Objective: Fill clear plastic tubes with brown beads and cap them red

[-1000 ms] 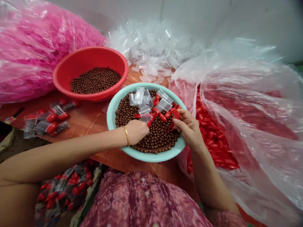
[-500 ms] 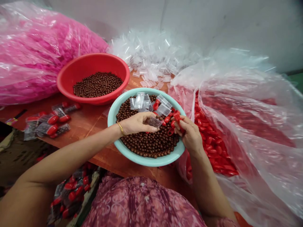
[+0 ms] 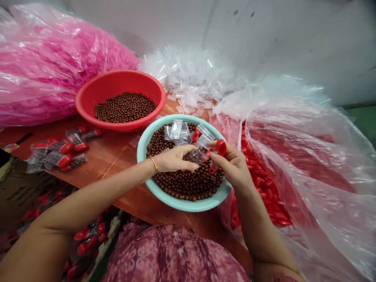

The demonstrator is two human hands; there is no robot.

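Over a pale blue basin [image 3: 188, 206] of round brown beads [image 3: 188, 186], my left hand [image 3: 174, 158] is closed on a small clear plastic container [image 3: 196, 156] that looks partly filled with beads. My right hand [image 3: 233, 162] pinches a red plastic cap [image 3: 221, 147] near the basin's right rim, just right of the container and apart from it. Several clear empty containers [image 3: 176, 129] and a few red caps [image 3: 196, 136] lie on the beads behind my hands.
A red basin [image 3: 85, 98] of smaller brown beads stands behind left. Capped filled containers [image 3: 60, 152] lie on the table's left. A bag of pink pieces [image 3: 73, 58], a heap of clear containers [image 3: 199, 74] and an open bag of red caps [image 3: 261, 180] surround the basins.
My right hand has turned and raised the red cap, its round opening now facing up toward me. The container in my left hand has shifted slightly. The whole view has moved a little.
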